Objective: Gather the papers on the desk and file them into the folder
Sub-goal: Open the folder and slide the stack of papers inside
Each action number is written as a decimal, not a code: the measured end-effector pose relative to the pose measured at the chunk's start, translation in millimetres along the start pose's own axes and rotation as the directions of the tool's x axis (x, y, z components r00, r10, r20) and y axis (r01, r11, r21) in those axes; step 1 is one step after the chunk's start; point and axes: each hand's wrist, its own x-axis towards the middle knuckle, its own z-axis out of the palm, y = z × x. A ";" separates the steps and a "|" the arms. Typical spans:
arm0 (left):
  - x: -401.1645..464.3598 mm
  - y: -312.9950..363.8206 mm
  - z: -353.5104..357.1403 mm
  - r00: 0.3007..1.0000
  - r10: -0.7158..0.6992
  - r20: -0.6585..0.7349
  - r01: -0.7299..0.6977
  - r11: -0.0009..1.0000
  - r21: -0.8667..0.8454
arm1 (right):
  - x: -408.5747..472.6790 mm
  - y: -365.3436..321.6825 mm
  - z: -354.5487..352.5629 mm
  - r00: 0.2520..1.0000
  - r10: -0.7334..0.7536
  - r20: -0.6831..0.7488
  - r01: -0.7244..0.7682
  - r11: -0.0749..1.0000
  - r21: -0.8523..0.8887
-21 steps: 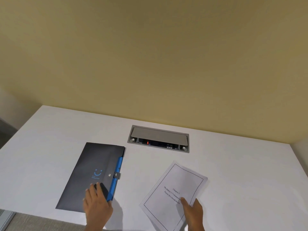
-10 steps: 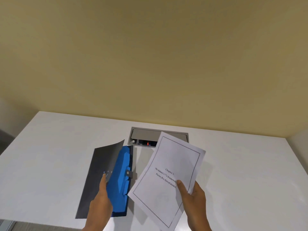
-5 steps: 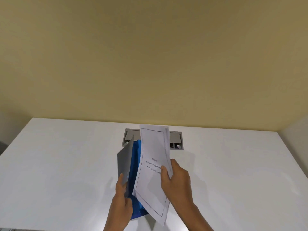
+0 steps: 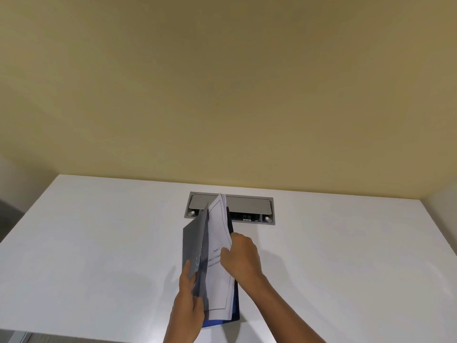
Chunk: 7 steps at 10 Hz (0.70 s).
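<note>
My left hand (image 4: 189, 304) pinches the dark grey front cover of the folder (image 4: 194, 243) near its lower edge, thumb on the outside, holding it lifted and tilted open. My right hand (image 4: 241, 256) grips the stack of papers (image 4: 217, 243) by its right edge, thumb pressed on the printed front sheet, fingers curled behind. The papers stand between my two hands, tucked inside the open folder, their top corner rising above the cover. A bordered page with lines of text faces me; the wording is too small to read. Below my right wrist, the folder's blue inner panel (image 4: 236, 310) shows at the bottom edge, resting on the white bench (image 4: 99, 256). Just beyond my hands, a grey recessed cable box (image 4: 249, 206) sits in the bench, partly hidden by the papers. Behind it rises a yellow wall (image 4: 222, 82).
</note>
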 end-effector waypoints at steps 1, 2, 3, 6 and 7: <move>-16.0 18.3 -1.8 1.000 0.001 -0.008 -0.001 1.000 -0.027 | 10.4 1.4 15.7 0.999 0.022 0.023 -0.022 1.000 0.005; -27.7 26.7 -5.8 0.999 0.038 -0.012 -0.037 0.999 0.028 | 15.6 2.3 34.4 0.999 0.031 0.027 -0.031 0.999 -0.008; -33.3 40.5 -1.8 1.000 0.029 0.012 -0.029 0.999 0.018 | 18.9 1.8 49.9 0.998 0.039 0.052 -0.037 0.999 -0.029; -30.7 38.9 6.2 0.997 -0.078 -0.024 0.069 0.960 -0.272 | 18.3 12.3 72.1 0.993 0.051 0.109 -0.036 0.990 -0.136; -12.4 3.0 8.5 0.998 0.010 -0.055 -0.015 0.995 -0.100 | 15.7 19.8 72.5 0.996 0.064 0.057 -0.054 0.985 -0.165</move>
